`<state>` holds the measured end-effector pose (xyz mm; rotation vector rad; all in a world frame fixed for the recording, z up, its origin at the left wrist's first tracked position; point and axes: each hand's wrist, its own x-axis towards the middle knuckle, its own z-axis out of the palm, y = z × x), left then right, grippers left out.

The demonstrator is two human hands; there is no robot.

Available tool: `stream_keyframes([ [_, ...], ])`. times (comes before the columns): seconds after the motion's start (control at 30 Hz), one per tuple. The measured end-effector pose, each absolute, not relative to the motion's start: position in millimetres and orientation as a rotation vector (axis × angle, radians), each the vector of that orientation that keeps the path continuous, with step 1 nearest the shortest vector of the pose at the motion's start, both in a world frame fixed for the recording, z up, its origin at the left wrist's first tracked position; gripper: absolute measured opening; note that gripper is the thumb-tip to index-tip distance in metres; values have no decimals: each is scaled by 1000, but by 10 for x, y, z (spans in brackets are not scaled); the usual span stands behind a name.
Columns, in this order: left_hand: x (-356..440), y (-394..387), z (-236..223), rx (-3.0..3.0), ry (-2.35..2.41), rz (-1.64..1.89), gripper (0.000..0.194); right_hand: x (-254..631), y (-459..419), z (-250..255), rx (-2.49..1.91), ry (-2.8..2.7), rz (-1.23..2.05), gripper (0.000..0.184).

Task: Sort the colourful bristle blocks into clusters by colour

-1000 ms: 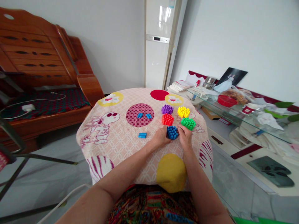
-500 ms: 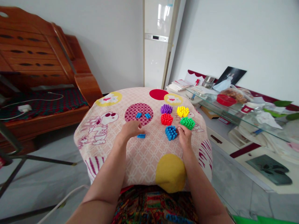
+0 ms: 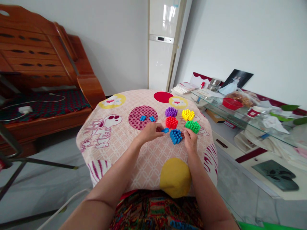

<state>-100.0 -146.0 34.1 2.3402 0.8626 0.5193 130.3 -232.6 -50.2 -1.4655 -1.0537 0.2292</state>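
Note:
My left hand [image 3: 151, 131] pinches a small blue peg [image 3: 165, 130] and holds it just left of the blue spiky block [image 3: 176, 136]. My right hand [image 3: 189, 137] rests against that block's right side, fingers curled on its edge. Behind it lie a red spiky block [image 3: 171, 122], a green one [image 3: 192, 126], a yellow one [image 3: 188, 114] and a purple one [image 3: 171, 111]. Two more loose blue pegs [image 3: 147, 118] lie on the dark red dotted circle of the tablecloth.
The round table wears a pink cartoon-print cloth [image 3: 120, 140]. A wooden bench [image 3: 43, 80] stands to the left, a tall white appliance [image 3: 163, 44] behind. A cluttered glass shelf [image 3: 240, 111] runs along the right, close to the table.
My left hand left the blue block, reached left to the loose blue peg on the cloth, picked it up and carried it back toward the block. My right hand stayed at the block.

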Motion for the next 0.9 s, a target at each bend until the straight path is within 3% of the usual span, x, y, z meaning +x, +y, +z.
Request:
stream_keyframes([
  [0.27, -360, -1722, 343, 2557, 834, 720, 21, 1219, -2430, -372, -1416, -1001, 36, 42],
  [0.47, -246, -1720, 333, 2538, 757, 818, 17, 1201, -2455, -328, -1416, -1139, -117, 34],
  [0.9, -97, -1760, 316, 2564, 750, 786, 8, 1265, -2451, -367, -1378, -961, -81, 34],
])
